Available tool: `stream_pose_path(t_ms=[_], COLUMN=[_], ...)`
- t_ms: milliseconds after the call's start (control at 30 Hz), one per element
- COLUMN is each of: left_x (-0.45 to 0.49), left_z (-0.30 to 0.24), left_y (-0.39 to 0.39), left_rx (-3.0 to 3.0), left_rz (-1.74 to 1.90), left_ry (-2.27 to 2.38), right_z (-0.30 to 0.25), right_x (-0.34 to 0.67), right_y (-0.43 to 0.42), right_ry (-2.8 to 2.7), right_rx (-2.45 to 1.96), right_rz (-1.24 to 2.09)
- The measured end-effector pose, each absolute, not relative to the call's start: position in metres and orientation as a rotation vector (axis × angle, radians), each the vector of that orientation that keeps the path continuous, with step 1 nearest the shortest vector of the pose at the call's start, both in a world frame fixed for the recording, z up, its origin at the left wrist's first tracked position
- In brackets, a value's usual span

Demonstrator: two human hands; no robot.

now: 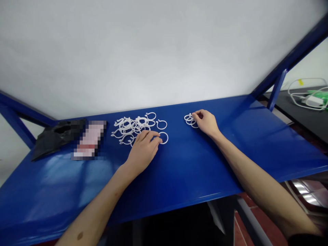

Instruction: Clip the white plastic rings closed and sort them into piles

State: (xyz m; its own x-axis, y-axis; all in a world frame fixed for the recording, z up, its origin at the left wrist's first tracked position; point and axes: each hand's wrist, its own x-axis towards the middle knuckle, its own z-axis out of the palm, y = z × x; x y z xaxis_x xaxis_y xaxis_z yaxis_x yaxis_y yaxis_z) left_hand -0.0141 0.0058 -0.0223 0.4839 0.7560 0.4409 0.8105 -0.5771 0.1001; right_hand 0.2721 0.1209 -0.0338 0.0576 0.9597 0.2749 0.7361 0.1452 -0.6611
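A heap of several white plastic rings point(133, 127) lies on the blue shelf point(184, 171) near the back wall. My left hand point(145, 150) rests at the heap's front edge, fingers bent, with its fingertips on one ring point(164, 138) at the right side of the heap. Further right, a small cluster of white rings point(190, 119) lies apart from the heap. My right hand point(207, 123) is curled over that cluster, its fingertips pinching the rings.
A crumpled black plastic bag point(55, 136) and a blurred pink-and-white packet point(89, 140) lie at the shelf's left. Blue frame posts point(278, 85) rise at the right. A white cable and charger point(311, 99) lie on a dark surface beyond.
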Motion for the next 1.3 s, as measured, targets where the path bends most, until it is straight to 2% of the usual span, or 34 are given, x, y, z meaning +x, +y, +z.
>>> stream_pose_path(t_ms=[200,267,400,500,633,800,1067,1300], left_x=[-0.012,-0.01,-0.006,-0.004,-0.001,0.003,0.009,0.009], left_z=[-0.019,-0.019,-0.019,-0.021,-0.024,-0.021,-0.014,-0.018], left_y=[0.006,0.004,0.001,0.0,-0.001,-0.005,-0.007,-0.012], left_rx=[-2.553,-2.55,-2.549,-2.526,-2.525,-2.42,-2.605,-2.569], left_rz=[-0.761,-0.751,-0.728,-0.779,-0.952,-1.27,-1.429,-1.439], left_ry=[-1.376,-1.356,-1.304,-1.27,-1.277,-1.559,-2.019,-1.905], right_z=[-0.022,-0.016,-0.01,-0.012,-0.016,-0.017,-0.016,-0.009], right_x=[0.26,0.248,0.223,0.213,0.211,0.213,0.213,0.215], right_y=[0.104,0.089,0.054,0.038,0.034,0.034,0.03,0.026], right_ry=[-1.83,-1.925,-2.111,-2.107,-2.003,-1.818,-1.869,-2.026], right_rx=[-1.387,-1.218,-0.991,-0.957,-0.935,-0.919,-0.887,-0.806], right_rz=[0.089,0.189,0.795,1.015,1.068,1.058,1.071,1.061])
